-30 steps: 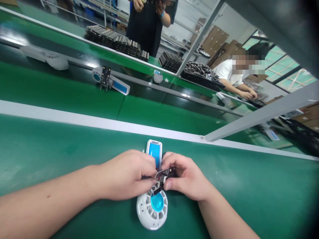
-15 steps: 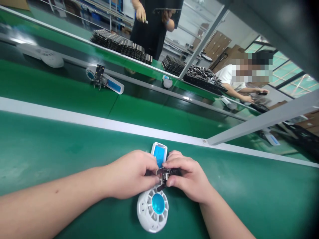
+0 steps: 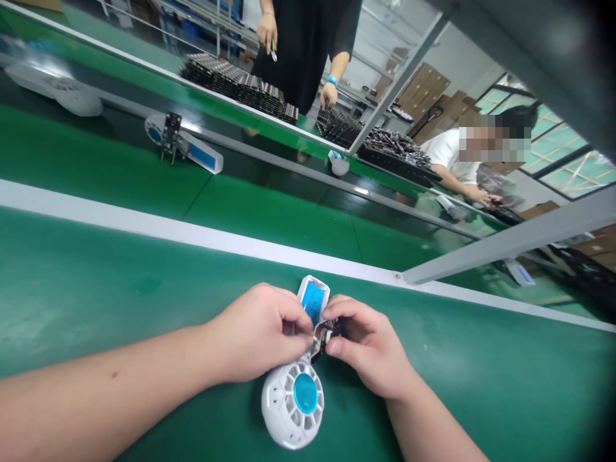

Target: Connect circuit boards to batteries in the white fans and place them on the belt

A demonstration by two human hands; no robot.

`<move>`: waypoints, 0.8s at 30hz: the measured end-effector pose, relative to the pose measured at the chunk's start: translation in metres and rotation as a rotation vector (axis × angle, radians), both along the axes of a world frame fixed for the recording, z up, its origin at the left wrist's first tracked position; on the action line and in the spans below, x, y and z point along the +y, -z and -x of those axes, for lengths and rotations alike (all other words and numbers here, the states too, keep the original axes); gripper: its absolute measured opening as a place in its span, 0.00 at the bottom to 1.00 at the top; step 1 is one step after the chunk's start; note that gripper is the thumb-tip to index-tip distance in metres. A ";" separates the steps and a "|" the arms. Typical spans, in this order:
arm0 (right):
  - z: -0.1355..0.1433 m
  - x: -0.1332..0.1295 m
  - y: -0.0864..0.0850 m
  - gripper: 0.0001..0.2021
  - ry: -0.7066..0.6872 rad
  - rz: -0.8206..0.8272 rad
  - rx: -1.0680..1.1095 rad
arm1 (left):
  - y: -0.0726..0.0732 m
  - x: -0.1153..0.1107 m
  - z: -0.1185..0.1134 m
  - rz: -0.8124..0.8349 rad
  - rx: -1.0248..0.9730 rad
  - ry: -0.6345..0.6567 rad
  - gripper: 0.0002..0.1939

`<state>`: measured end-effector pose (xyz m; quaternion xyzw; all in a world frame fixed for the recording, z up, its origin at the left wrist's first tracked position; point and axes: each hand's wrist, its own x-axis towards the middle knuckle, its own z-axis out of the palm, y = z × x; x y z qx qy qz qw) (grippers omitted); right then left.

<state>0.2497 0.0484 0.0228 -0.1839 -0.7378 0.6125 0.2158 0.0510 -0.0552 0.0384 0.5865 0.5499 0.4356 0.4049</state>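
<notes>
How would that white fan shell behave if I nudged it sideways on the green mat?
The white fan shell looks like hollow plastic, so probably light. Its round head lies flat on the green mat, so it would likely slide, not roll. Both hands pinch the circuit board over its handle, steadying it.

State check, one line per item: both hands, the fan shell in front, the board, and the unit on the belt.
Left hand: pinching the small dark circuit board.
Right hand: pinching the same board.
White round-grilled plastic fan shell: flat on the green table, blue cell exposed.
Second white fan shell: lying on belt, board resting on top.
</notes>
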 end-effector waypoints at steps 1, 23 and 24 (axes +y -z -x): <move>0.000 -0.001 0.000 0.14 0.010 -0.002 -0.003 | 0.000 -0.001 -0.001 -0.023 0.013 -0.014 0.07; 0.006 -0.007 0.020 0.13 0.179 -0.568 0.087 | 0.001 -0.004 0.001 0.137 -0.207 0.031 0.06; 0.006 -0.008 0.020 0.13 0.182 -0.596 0.101 | 0.000 -0.004 0.000 0.164 -0.227 0.030 0.06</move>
